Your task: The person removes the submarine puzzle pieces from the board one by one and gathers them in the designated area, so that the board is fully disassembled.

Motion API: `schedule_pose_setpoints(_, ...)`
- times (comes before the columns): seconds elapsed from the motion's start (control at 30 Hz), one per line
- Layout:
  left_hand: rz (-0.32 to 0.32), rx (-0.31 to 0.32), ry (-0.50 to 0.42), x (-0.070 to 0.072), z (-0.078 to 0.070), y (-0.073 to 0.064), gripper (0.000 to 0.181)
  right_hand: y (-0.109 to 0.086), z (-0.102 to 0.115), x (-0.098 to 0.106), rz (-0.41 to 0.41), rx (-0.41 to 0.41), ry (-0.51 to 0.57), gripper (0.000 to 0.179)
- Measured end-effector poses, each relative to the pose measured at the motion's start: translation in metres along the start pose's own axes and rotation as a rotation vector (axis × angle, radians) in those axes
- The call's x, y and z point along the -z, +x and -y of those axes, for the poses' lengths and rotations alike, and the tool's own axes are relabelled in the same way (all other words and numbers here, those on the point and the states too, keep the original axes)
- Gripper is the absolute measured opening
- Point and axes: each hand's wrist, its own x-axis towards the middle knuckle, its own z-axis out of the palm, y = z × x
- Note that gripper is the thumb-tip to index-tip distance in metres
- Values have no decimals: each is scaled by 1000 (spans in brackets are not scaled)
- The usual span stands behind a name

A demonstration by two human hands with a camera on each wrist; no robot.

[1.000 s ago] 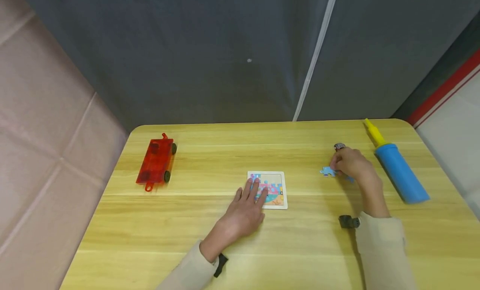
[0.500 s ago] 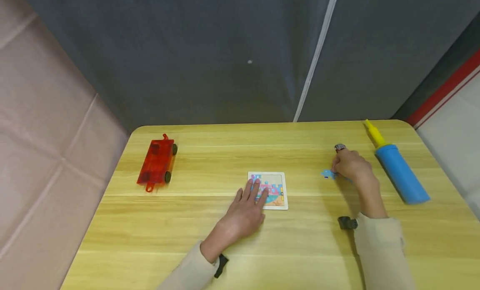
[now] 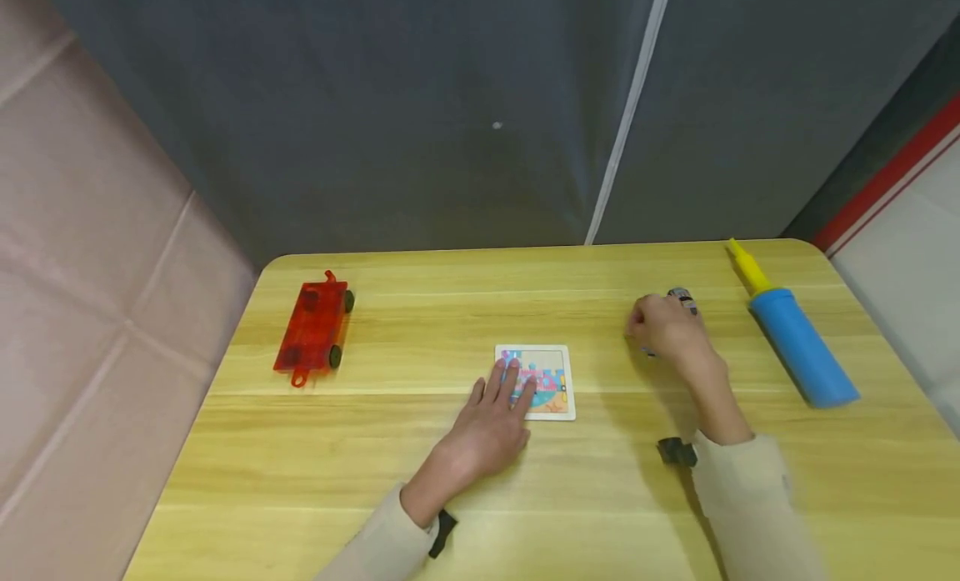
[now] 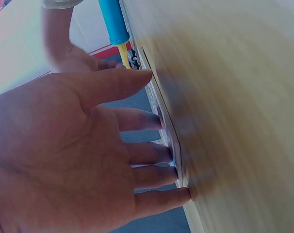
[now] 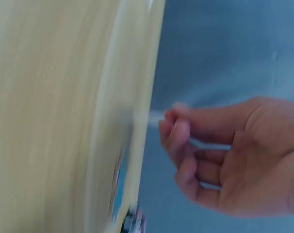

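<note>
My left hand (image 3: 491,427) lies with outstretched fingers on a small white-framed jigsaw puzzle (image 3: 555,402) showing a pink castle picture. In the left wrist view the fingertips (image 4: 164,154) press along the puzzle's edge. My right hand (image 3: 671,327) is over the right side of the table, its fingers curled. Seen from the right wrist, thumb and fingers pinch a pale, motion-blurred puzzle piece (image 5: 155,117). A bit of another blue piece (image 3: 649,353) shows beneath this hand, the rest hidden. Just behind the knuckles stands a small toy car (image 3: 682,298).
A translucent red toy wagon (image 3: 313,327) with black wheels stands at the left. On the right lies a blue hand pump (image 3: 806,348) with a yellow nozzle. A dark panel rises behind the table's back edge.
My right hand has come away from the blue pieces with one pinched, shifting to the left. The left hand stays on the puzzle.
</note>
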Motion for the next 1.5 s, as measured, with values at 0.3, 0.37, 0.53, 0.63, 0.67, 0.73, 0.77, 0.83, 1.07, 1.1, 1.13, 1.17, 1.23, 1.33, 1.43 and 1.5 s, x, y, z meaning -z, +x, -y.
schedule_pose_setpoints(0.3, 1, 3, -2, -2, 0, 0, 68, 4, 69, -42, 93, 268, 158, 20)
schedule_pose_setpoints(0.37, 3, 1, -5, -2, 0, 0, 68, 6, 73, -49, 105, 288, 182, 20)
schedule_pose_setpoints(0.53, 2, -6, -31, -2, 1, -1, 68, 11, 74, -62, 184, 284, 279, 26)
schedule_pose_setpoints(0.63, -2, 1, -61, -1, 1, -2, 69, 12, 74, -65, 220, 260, 347, 29)
schedule_pose_setpoints(0.67, -6, 6, -66, 0, 1, -2, 69, 12, 73, -65, 229, 249, 369, 29)
schedule_pose_setpoints(0.73, -12, 22, -68, 1, 1, -2, 69, 13, 73, -65, 242, 241, 399, 29)
schedule_pose_setpoints(0.77, -14, 29, -65, 1, 1, -2, 69, 12, 73, -64, 250, 237, 416, 29)
schedule_pose_setpoints(0.83, -13, 41, -51, 2, 2, -2, 70, 13, 72, -64, 262, 238, 440, 29)
schedule_pose_setpoints(1.07, 6, 47, -37, 3, 3, 0, 72, 14, 73, -65, 317, 231, 574, 30)
schedule_pose_setpoints(1.1, 9, 48, -40, 3, 3, 0, 72, 14, 74, -65, 326, 224, 598, 30)
schedule_pose_setpoints(1.13, 11, 49, -41, 3, 3, 0, 73, 15, 73, -66, 337, 223, 621, 30)
schedule_pose_setpoints(1.17, 12, 49, -43, 2, 3, 0, 73, 15, 73, -66, 348, 223, 646, 30)
schedule_pose_setpoints(1.23, 19, 51, -45, 2, 3, 0, 73, 16, 72, -68, 367, 215, 697, 30)
schedule_pose_setpoints(1.33, 25, 49, -39, 2, 4, 0, 73, 19, 66, -71, 408, 225, 780, 32)
schedule_pose_setpoints(1.43, 24, 41, -31, 1, 4, 0, 72, 19, 60, -71, 476, 214, 897, 37)
schedule_pose_setpoints(1.5, 24, 31, -31, 1, 3, 1, 72, 17, 56, -70, 540, 178, 992, 42)
